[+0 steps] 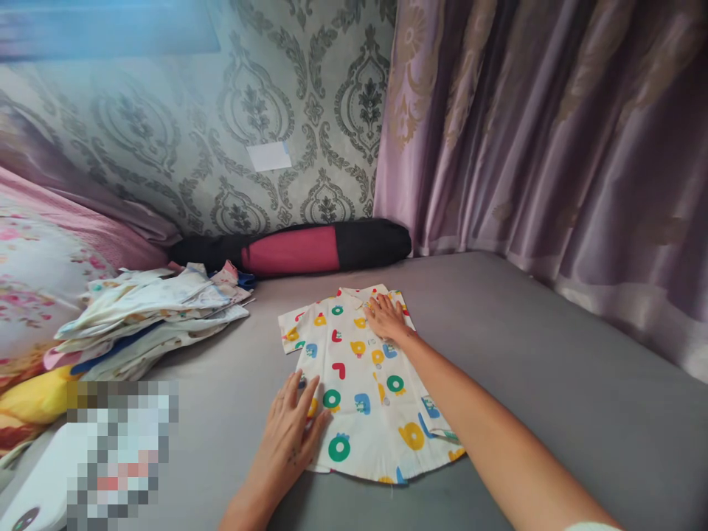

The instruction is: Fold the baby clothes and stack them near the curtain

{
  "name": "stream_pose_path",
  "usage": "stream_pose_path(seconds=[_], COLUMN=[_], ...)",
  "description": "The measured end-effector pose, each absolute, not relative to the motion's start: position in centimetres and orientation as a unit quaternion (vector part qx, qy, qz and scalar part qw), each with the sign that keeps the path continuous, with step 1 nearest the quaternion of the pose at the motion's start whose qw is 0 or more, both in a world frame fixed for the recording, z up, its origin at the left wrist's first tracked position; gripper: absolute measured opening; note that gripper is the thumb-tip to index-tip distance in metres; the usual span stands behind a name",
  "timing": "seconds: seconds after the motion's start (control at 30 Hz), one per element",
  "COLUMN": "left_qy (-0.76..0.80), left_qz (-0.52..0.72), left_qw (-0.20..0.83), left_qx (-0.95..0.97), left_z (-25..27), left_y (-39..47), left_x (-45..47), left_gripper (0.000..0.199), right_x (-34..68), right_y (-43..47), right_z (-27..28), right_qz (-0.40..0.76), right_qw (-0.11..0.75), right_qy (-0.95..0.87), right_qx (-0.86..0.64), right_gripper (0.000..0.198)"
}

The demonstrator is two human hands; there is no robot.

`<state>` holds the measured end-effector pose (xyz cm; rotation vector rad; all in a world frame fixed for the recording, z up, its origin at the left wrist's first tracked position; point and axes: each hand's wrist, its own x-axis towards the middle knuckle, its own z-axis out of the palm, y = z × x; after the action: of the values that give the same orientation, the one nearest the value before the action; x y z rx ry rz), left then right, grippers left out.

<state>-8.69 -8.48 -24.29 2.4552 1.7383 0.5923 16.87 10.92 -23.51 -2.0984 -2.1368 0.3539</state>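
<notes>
A small white short-sleeved shirt with colourful letter prints lies spread, front up, on the grey bed sheet. My left hand rests at the shirt's lower left side edge, fingers stretched out and slightly apart. Near the collar, my right hand lies flat on the upper right of the shirt front, its fingers spread. My right forearm covers part of the shirt's right side and sleeve. The left sleeve in view points outward, and a row of buttons runs down the front.
A stack of folded clothes sits to the left, beside a floral pillow and a yellow cloth. A black and red long bag lies against the wall. Purple curtains hang at right. A pixelated patch covers something lower left.
</notes>
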Motion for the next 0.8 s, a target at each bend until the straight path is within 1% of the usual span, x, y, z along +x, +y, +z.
stream_pose_path(seconds=[0.07,0.23,0.43,0.63,0.8], left_qy=[0.567,0.569,0.582,0.583,0.581], left_qz=[0.198,0.188,0.186,0.192,0.188], left_qw=[0.026,0.015,0.031,0.026,0.020], left_qx=[0.799,0.801,0.791,0.789,0.792], left_z=[-24.4,-24.8,-24.6,-24.3,-24.8], left_y=[-8.4,-8.2,-8.2,-8.3,-8.2], left_x=[-8.8,-9.1,-9.2,-8.9,-9.4], left_gripper=[0.051,0.050,0.050,0.050,0.050], right_x=[17.3,18.2,18.3,17.8,16.8], right_y=[11.3,11.9,12.3,12.8,13.4], right_z=[-23.1,-23.1,-24.0,-22.9,-23.3], right_qz=[0.125,0.033,0.045,0.059,0.049], right_qw=[0.069,0.084,0.070,0.047,0.075], right_qy=[-0.711,-0.722,-0.719,-0.721,-0.718], right_qx=[-0.688,-0.686,-0.690,-0.689,-0.690], right_gripper=[0.063,0.057,0.059,0.059,0.061])
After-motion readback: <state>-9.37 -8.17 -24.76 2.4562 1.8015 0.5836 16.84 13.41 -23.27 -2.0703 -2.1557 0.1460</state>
